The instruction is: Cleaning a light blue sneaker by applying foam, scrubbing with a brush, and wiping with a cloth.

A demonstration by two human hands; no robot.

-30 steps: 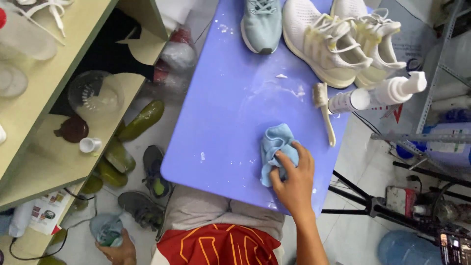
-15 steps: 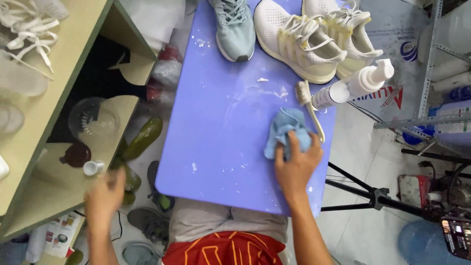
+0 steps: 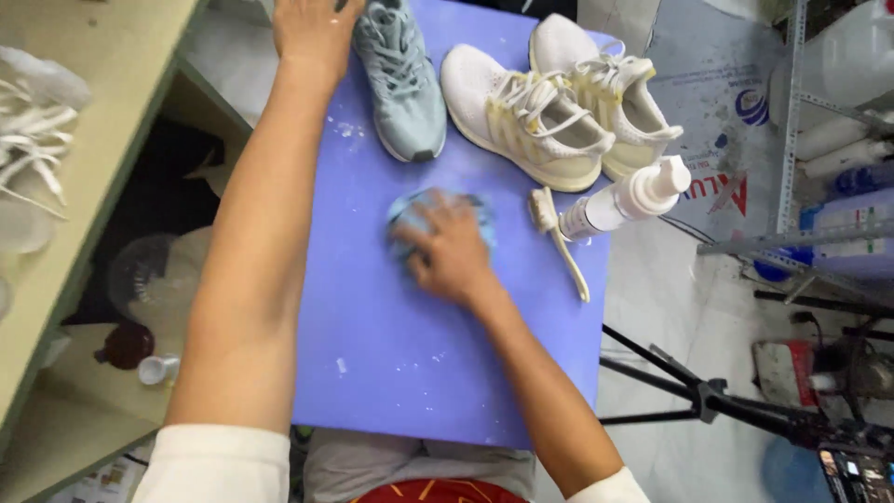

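My right hand [image 3: 447, 251] presses flat on a light blue cloth [image 3: 410, 212] in the middle of the purple table [image 3: 372, 373]. At the far edge of the table my left hand [image 3: 312, 28] lies beside the grey-blue sneaker [image 3: 400, 79], touching its far end. To the right of that shoe sit two white sneakers [image 3: 531, 121]. A cream brush [image 3: 559, 237] and a white pump bottle [image 3: 629, 200] lie on the table's right edge, just right of my right hand.
Wooden shelves [image 3: 84, 186] stand to the left, holding white laces and clear containers. A metal rack [image 3: 810, 186] with bottles is at the right. A black tripod [image 3: 717, 401] stands on the floor beside the table. White residue specks dot the tabletop.
My left arm has come up from beside the low shelf and stretched across the table to the grey-blue sneaker. My right hand has slid the cloth up and towards the table's middle.
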